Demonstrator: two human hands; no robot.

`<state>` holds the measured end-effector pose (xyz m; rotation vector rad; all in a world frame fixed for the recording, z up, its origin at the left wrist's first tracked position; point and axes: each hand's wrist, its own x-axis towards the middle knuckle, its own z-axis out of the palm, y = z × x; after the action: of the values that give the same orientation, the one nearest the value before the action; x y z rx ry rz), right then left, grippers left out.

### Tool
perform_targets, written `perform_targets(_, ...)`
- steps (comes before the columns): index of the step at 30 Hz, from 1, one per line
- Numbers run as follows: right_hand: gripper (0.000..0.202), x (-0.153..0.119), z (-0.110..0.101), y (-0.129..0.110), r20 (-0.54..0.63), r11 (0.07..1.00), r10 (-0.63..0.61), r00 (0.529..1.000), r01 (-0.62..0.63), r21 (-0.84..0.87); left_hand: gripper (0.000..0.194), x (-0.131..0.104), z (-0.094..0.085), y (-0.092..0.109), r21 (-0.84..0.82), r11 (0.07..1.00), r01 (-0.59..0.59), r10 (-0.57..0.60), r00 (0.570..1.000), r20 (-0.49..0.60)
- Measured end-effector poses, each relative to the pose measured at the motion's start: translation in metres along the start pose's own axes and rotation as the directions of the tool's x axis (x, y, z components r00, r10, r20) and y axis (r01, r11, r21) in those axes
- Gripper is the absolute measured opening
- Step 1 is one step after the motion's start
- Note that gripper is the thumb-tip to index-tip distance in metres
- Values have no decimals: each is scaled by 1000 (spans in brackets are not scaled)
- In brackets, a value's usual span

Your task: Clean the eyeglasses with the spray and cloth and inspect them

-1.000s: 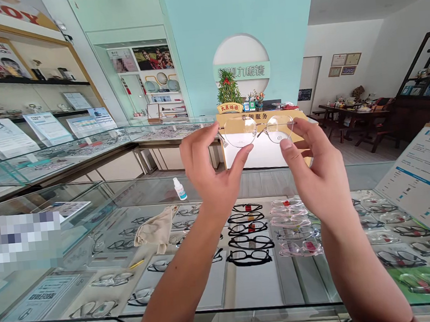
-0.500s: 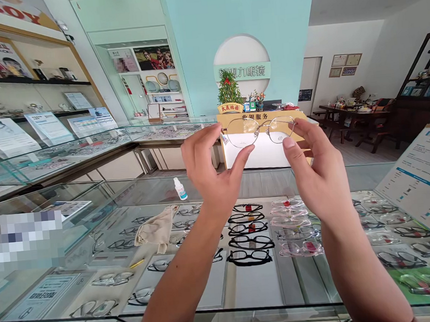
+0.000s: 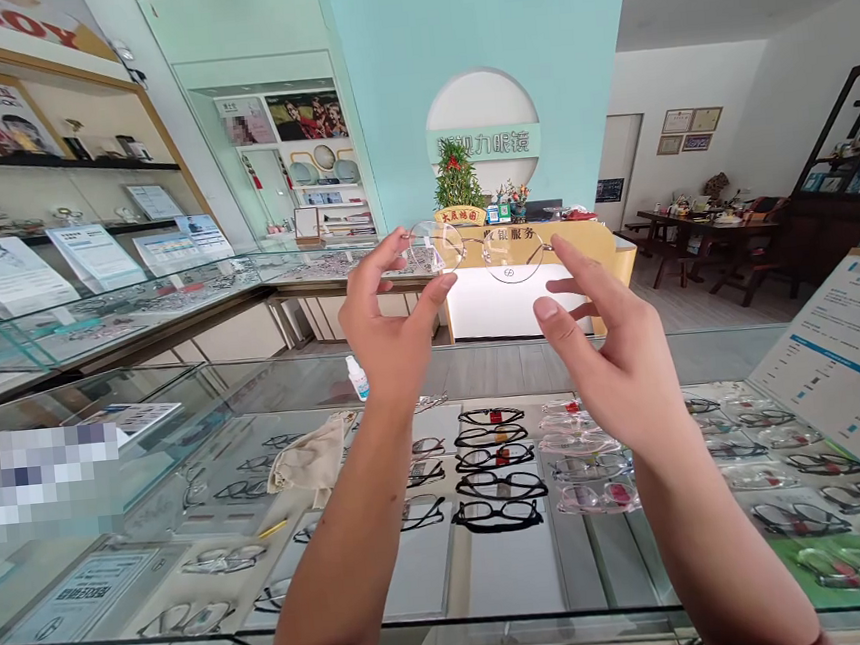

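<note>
Wire-rimmed eyeglasses, thin, clear-lensed (image 3: 472, 242): one pair, raised above a glass display counter (image 3: 396, 624), front slightly tilted, seen against the yellow-and-white desk (image 3: 523, 304) beyond. Left hand (image 3: 388, 331): grasping the pair at its left end, fingers at the outer edge, thumb by the lower rim. Right hand (image 3: 617, 346): loosely spread, thumb well apart from index finger, index tip at the frame's right end; contact cannot be told. Below, between the forearms: black-framed glasses (image 3: 499, 515), in a column.
</note>
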<state>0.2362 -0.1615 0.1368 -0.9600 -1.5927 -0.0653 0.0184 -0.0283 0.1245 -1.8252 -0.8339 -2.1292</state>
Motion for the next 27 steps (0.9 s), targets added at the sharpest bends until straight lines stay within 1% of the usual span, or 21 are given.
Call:
perform_targets(4, 61, 0, 2, 3, 1, 1000, -4, 1000, 4, -2, 61, -2, 2, 5, 25, 999, -25, 26, 999, -21)
perform_targets(8, 64, 0, 6, 13, -44, 1000, 6, 999, -6, -3, 64, -8, 5, 18, 92, 993, -74, 82, 993, -87)
perform_targets(12, 60, 2, 9, 20, -88, 1000, 1, 996, -3, -13, 66, -14, 7, 31, 124, 982, -143, 160, 977, -140)
perform_targets(14, 58, 3, 8, 21, -96, 1000, 7, 995, -7, 4, 67, -16, 7, 35, 133, 978, -159, 179, 972, -150)
perform_targets(18, 56, 4, 8, 20, -98, 999, 33, 995, -29, 43, 69, -18, 7, 34, 119, 981, -155, 170, 976, -133)
perform_targets(23, 55, 4, 9, 22, -85, 998, 48, 995, -45, 31, 61, -16, 8, 28, 50, 968, -245, 249, 960, -124)
perform_targets(27, 56, 4, 9, 21, -98, 995, 65, 993, -56, 85, 63, -16, 8, 29, 96, 973, -212, 223, 967, -120)
